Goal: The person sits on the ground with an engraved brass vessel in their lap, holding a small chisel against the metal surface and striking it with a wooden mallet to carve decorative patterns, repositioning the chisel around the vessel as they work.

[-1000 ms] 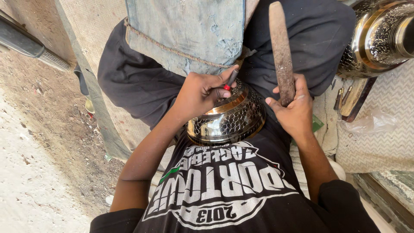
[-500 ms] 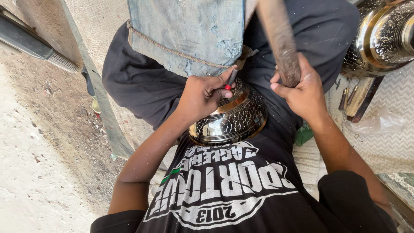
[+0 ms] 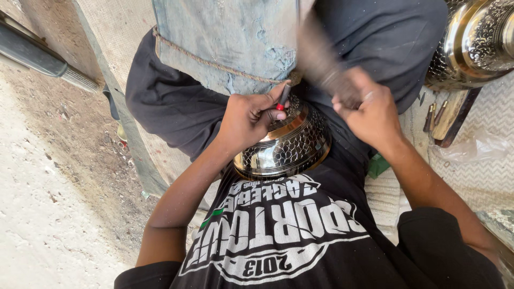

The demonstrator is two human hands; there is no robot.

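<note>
On the lap: left hand (image 3: 246, 120) pinches punch (image 3: 282, 97) on bowl (image 3: 286, 147); right hand (image 3: 372, 109), fist around mallet (image 3: 321, 64), has swung it down from upright, now blurred — striking underway.

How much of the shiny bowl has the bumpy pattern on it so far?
The side of the metal bowl facing the camera is already covered in a scale-like pattern. In hand: the left hand holds a small punch on its top, and the right hand swings a blurred wooden striker. The far side is hidden, so what is left cannot be told.
</note>
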